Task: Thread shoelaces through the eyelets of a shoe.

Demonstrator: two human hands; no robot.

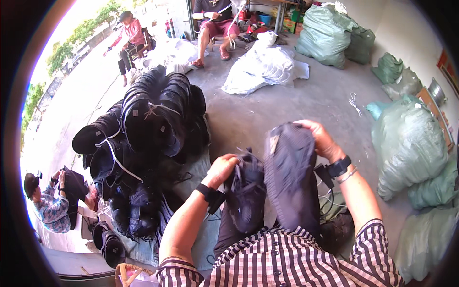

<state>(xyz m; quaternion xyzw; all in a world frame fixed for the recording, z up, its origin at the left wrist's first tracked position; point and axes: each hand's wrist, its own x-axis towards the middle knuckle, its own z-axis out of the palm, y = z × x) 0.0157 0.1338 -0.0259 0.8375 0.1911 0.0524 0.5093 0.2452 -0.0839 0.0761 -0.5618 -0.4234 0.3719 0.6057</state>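
My left hand [222, 170] grips the end of a black lace-up shoe [245, 191], whose laced upper faces up over my lap. Beside it, my right hand [321, 137] is wrapped round the side of another black shoe [289, 148], turned so that its ridged sole faces up. The two shoes are close together above my dark-trousered legs. Where my right fingers meet the shoe is partly hidden behind it. Black bands with small boxes sit on both my wrists.
Left of me stands a tall pile of nested black curved pieces [148, 119] tied with white cord. Large green sacks [406, 143] line the right side; a white sack [263, 67] lies ahead. Two people sit farther off, and another person [50, 205] works at lower left.
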